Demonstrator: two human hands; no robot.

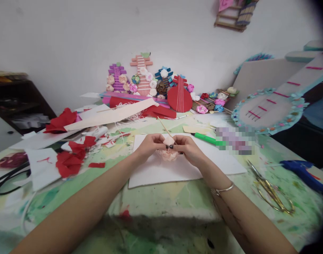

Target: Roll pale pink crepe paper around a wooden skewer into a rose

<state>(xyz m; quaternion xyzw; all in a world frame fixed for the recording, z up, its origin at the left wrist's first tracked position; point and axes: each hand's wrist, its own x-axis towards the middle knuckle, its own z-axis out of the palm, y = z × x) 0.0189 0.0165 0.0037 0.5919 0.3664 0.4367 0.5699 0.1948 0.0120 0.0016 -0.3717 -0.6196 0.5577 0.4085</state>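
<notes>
Between my two hands is a pale peach paper flower [168, 155], its ruffled petals facing down toward me. A thin wooden stick [163, 125] rises from it, slanting up and to the left. My left hand [154, 144] pinches the flower from the left, fingers closed. From the right, my right hand [184, 145] grips it the same way, the thumbs nearly meeting at its middle. Beneath both hands lies a white board [148, 176] on the paint-stained cloth. Parts of the flower are hidden behind my fingers.
Gold-handled scissors [269, 190] and a blue glue gun [304, 171] lie at the right. A green-handled knife [207, 138] rests on the board. Red paper scraps [70, 162] cover the left. Decorated paper instruments [179, 95] stand along the wall; a larger one [267, 109] leans at right.
</notes>
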